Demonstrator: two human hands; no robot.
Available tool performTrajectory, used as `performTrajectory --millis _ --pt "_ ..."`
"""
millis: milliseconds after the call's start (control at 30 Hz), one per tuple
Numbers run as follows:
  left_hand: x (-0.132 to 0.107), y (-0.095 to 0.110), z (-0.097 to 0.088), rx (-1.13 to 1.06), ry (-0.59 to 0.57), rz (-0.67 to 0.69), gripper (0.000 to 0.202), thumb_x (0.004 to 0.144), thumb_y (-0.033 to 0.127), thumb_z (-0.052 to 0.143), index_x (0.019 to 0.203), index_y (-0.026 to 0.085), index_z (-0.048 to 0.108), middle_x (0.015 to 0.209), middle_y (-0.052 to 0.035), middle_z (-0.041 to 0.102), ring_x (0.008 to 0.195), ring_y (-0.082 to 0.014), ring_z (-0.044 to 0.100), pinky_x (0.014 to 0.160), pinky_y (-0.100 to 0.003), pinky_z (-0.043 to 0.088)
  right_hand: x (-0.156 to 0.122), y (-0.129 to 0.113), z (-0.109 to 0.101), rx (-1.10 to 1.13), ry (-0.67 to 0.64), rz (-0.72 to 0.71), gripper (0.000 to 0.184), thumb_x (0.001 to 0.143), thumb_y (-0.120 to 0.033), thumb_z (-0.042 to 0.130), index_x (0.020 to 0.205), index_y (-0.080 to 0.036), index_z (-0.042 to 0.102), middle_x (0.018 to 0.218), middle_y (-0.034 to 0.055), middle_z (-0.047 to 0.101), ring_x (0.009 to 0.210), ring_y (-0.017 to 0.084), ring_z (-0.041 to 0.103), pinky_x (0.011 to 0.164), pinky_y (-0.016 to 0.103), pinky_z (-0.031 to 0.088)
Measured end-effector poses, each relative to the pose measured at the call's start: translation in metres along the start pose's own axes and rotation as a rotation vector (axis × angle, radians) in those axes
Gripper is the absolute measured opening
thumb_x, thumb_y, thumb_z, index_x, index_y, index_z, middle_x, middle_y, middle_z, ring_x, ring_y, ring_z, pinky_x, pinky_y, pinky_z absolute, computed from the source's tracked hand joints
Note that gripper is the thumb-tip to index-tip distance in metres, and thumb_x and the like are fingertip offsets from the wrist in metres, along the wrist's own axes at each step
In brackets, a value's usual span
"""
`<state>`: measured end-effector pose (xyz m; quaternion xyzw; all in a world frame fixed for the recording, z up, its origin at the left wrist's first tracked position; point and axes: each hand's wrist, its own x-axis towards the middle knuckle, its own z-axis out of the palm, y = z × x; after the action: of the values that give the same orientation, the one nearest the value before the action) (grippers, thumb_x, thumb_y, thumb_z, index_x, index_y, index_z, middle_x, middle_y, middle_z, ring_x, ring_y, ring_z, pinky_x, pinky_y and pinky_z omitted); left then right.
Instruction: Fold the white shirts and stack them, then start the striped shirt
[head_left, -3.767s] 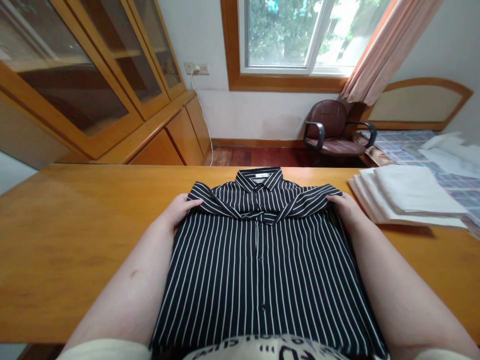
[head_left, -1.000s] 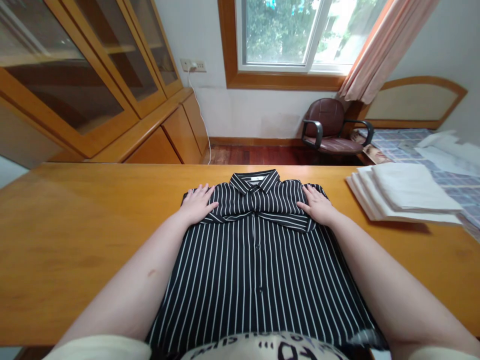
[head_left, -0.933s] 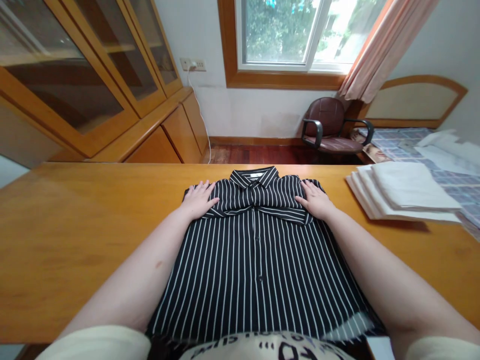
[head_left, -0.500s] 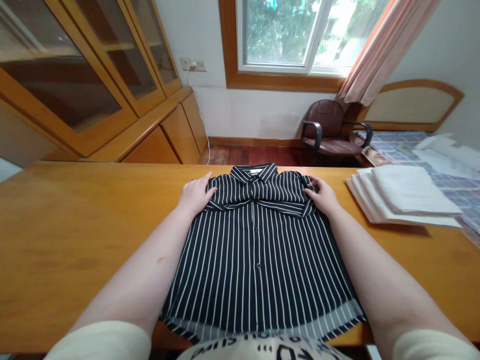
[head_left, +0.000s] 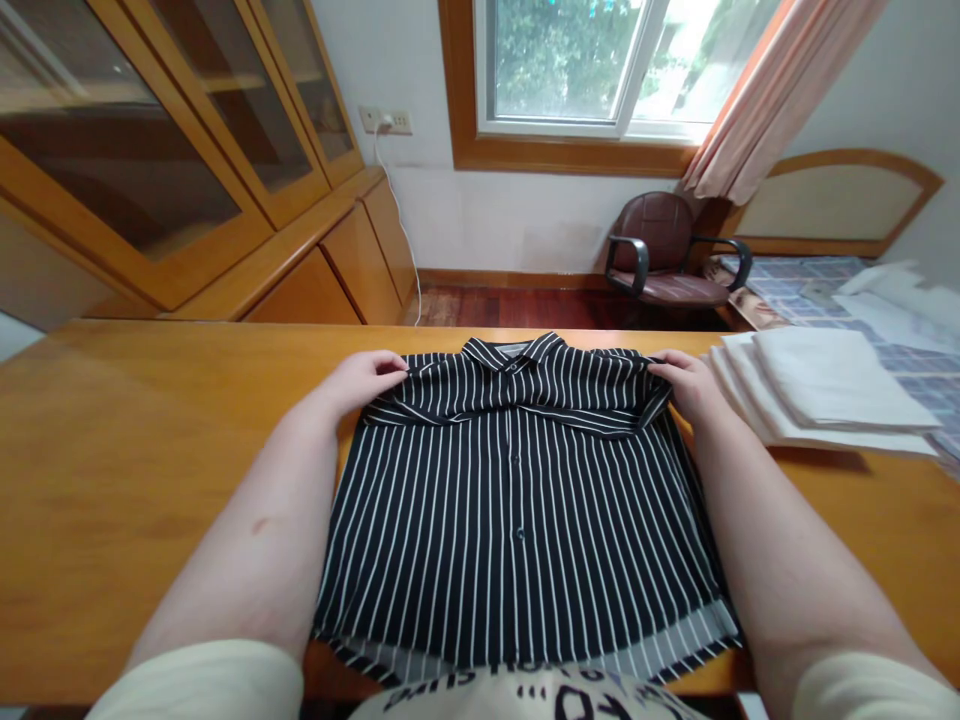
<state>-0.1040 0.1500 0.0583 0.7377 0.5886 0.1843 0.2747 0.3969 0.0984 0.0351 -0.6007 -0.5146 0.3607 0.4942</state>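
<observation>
**Both hands grip a striped shirt's shoulders at the table**

From the head camera, a black shirt (head_left: 517, 510) with white stripes lay flat on a wooden table (head_left: 150, 470), centred before the person, its collar (head_left: 514, 352) at the far end and its buttoned front facing up. Along the near edge, a paler striped hem (head_left: 525, 650) showed, and the shirt's near end stopped just short of the person's body.

The left hand (head_left: 364, 380) sat at the shirt's far left shoulder, its fingers closed and curled over the fabric edge in a grip. The right hand (head_left: 686, 385) held the far right shoulder the same way, its fingers closed on the cloth. Both forearms stretched from the near side along the shirt's flanks.

To the right of the shirt, a stack of folded white cloths (head_left: 817, 390) lay on the table, just beyond the right hand. Past the table's far edge stood a wooden cabinet (head_left: 150, 130) with glass doors on the left and a window (head_left: 570, 70) straight ahead, with a pink curtain (head_left: 780, 90) at its right side. Below the curtain stood a dark red chair (head_left: 664, 250), beside a bed (head_left: 802, 285) with a checked cover.
</observation>
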Motion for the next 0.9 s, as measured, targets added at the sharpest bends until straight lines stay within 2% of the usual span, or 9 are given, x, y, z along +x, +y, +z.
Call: performTrajectory --millis 100,200,333,433,533,633,767,833,900 --pt "-0.007 0.003 -0.015 -0.091 -0.164 -0.039 0.035 0.066 0.049 0.063 0.083 0.019 0.066 0.075 -0.0009 0.067 0.071 -0.0169 0.061 0.067 -0.027 0.047 0.001 -0.006 -0.01 -0.015 -0.111 0.11 0.017 0.059 -0.033 0.065 0.068 -0.02 0.059 0.058 -0.0004 0.056 0.053 0.014 0.051 0.051 0.027 0.04" --pt "-0.014 0.005 -0.026 -0.098 -0.296 -0.082 0.034 0.062 0.05 0.066 0.079 0.02 0.067 0.068 0.0009 0.063 0.063 -0.0145 0.057 0.059 -0.024 0.045 0.002 -0.01 -0.02 -0.029 -0.261 0.207 0.016 0.058 -0.033 0.063 0.064 -0.02 0.056 0.052 -0.0012 0.05 0.048 0.013 0.045 0.046 0.026 0.035" --pt "-0.021 0.004 -0.03 -0.129 -0.573 -0.232 0.035 0.057 0.05 0.071 0.078 0.022 0.07 0.066 0.0005 0.064 0.061 -0.0153 0.058 0.055 -0.024 0.046 -0.001 -0.018 -0.028 -0.117 -0.584 0.323 0.022 0.06 -0.037 0.067 0.065 -0.017 0.062 0.057 0.0007 0.057 0.054 0.014 0.051 0.052 0.026 0.039" --pt "-0.022 0.007 -0.026 -0.152 -0.695 -0.44 0.05 0.054 0.055 0.072 0.091 0.022 0.07 0.081 -0.0042 0.071 0.071 -0.0196 0.065 0.061 -0.026 0.05 -0.005 -0.027 -0.027 -0.313 -0.753 0.375 0.033 0.064 -0.047 0.069 0.075 -0.016 0.07 0.077 0.0055 0.069 0.071 0.019 0.062 0.066 0.029 0.047" --pt "-0.02 0.02 -0.018 -0.075 -0.638 -0.465 0.064 0.059 0.063 0.066 0.107 0.02 0.066 0.102 -0.0091 0.072 0.09 -0.024 0.067 0.07 -0.028 0.052 -0.008 -0.038 -0.016 -0.573 -0.713 0.334 0.041 0.069 -0.057 0.066 0.084 -0.019 0.073 0.091 0.0073 0.072 0.084 0.024 0.065 0.079 0.034 0.05" --pt "-0.018 0.041 0.001 0.087 -0.489 -0.245 0.076 0.064 0.062 0.062 0.127 0.02 0.056 0.118 -0.0094 0.067 0.106 -0.0253 0.063 0.083 -0.028 0.05 -0.014 -0.043 0.01 -0.73 -0.551 0.163 0.044 0.073 -0.054 0.067 0.101 -0.02 0.07 0.105 0.0098 0.07 0.094 0.027 0.065 0.089 0.038 0.049" --pt "-0.019 0.066 0.039 0.132 -0.325 -0.021 0.086 0.069 0.053 0.064 0.143 0.019 0.037 0.136 -0.0121 0.054 0.119 -0.0256 0.056 0.096 -0.031 0.043 -0.027 -0.033 0.058 -0.558 -0.448 -0.006 0.061 0.075 -0.042 0.069 0.129 -0.02 0.054 0.129 0.0129 0.058 0.107 0.026 0.061 0.096 0.041 0.047" --pt "-0.02 0.074 0.056 0.096 -0.261 0.006 0.086 0.071 0.047 0.066 0.145 0.018 0.033 0.132 -0.0119 0.057 0.115 -0.0245 0.058 0.094 -0.031 0.044 -0.032 -0.023 0.077 -0.427 -0.431 -0.006 0.069 0.073 -0.038 0.071 0.135 -0.02 0.047 0.134 0.0131 0.054 0.113 0.026 0.058 0.1 0.043 0.044" --pt "-0.02 0.081 0.064 0.064 -0.23 0.024 0.079 0.071 0.04 0.066 0.142 0.018 0.038 0.119 -0.0091 0.064 0.104 -0.023 0.062 0.089 -0.031 0.046 -0.035 -0.016 0.087 -0.293 -0.433 0.028 0.07 0.07 -0.035 0.074 0.133 -0.021 0.048 0.132 0.0117 0.056 0.115 0.025 0.057 0.102 0.043 0.042"
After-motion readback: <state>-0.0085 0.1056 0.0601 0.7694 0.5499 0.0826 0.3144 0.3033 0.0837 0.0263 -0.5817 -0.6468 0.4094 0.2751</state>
